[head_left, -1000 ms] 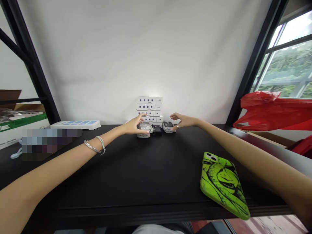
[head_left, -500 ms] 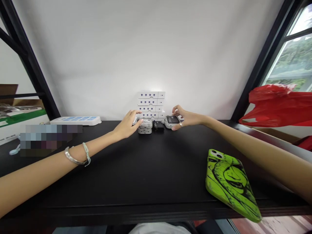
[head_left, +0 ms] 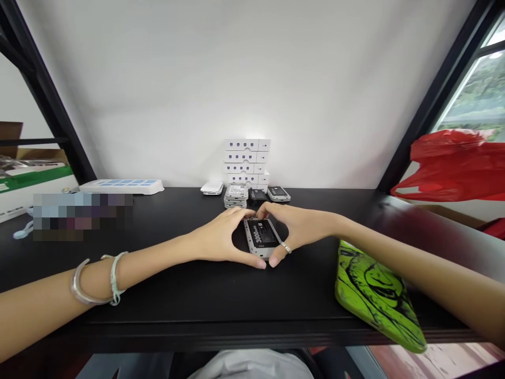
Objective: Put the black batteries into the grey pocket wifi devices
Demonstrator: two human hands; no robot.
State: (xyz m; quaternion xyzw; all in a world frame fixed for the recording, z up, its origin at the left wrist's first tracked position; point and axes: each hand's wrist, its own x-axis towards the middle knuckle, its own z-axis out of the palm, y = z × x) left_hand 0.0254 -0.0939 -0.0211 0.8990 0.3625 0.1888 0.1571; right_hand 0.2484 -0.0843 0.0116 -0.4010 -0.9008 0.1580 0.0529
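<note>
In the middle of the desk, a small grey-white open-backed device (head_left: 258, 247) carries a black battery (head_left: 263, 232) marked 3000mAh. My left hand (head_left: 221, 237) is closed round its left side, thumb at the near edge and fingers at the far edge. From the other side my right hand (head_left: 303, 226) grips it likewise, its thumb near the left thumb. Behind them stand a stack of similar white devices (head_left: 236, 195), some black batteries (head_left: 258, 194) and another device with a black battery (head_left: 278, 193).
White boxes (head_left: 241, 157) are stacked against the wall, with white cards (head_left: 212, 187) at their left. A phone in a green case (head_left: 376, 295) overhangs the front edge under my right forearm. A white power strip (head_left: 122, 186) lies left; a red bag (head_left: 453, 166) hangs right.
My right hand has brought a device with a battery from the back right towards me to the middle. My left hand has left the stack and joined it on the device.
</note>
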